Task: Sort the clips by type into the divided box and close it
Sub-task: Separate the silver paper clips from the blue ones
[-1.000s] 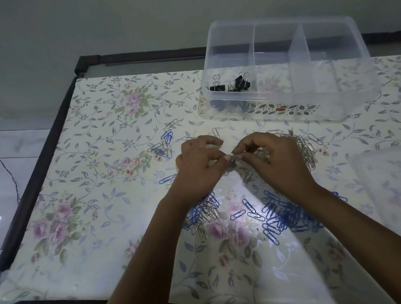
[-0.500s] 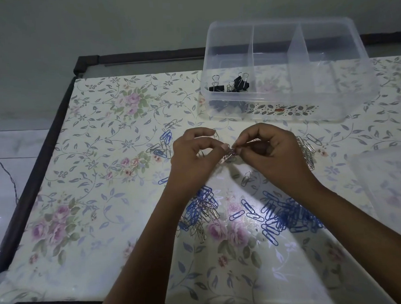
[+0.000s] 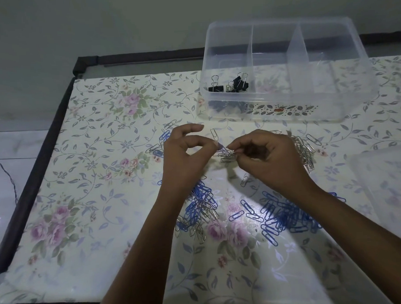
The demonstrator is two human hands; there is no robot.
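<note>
A clear divided box [image 3: 343,81] stands at the back of the table, with several black binder clips [image 3: 232,85] in its left compartment. My left hand [image 3: 184,161] pinches a blue paper clip [image 3: 222,147] between thumb and forefinger. My right hand [image 3: 271,162] pinches a tangle of silver paper clips [image 3: 227,155] that touches the blue one. A heap of silver clips [image 3: 306,151] lies behind my right hand. Blue clips [image 3: 280,215] lie in a heap under my right wrist. A mixed blue and silver heap [image 3: 201,214] lies by my left wrist.
The floral tablecloth [image 3: 92,179] covers the table, whose dark edge [image 3: 35,177] runs along the left. The box's clear lid [image 3: 389,185] lies at the right. A few loose clips [image 3: 159,148] lie left of my left hand.
Both hands have lifted slightly and drawn apart, and the blue clip now shows between them, pulled out from the silver tangle.
</note>
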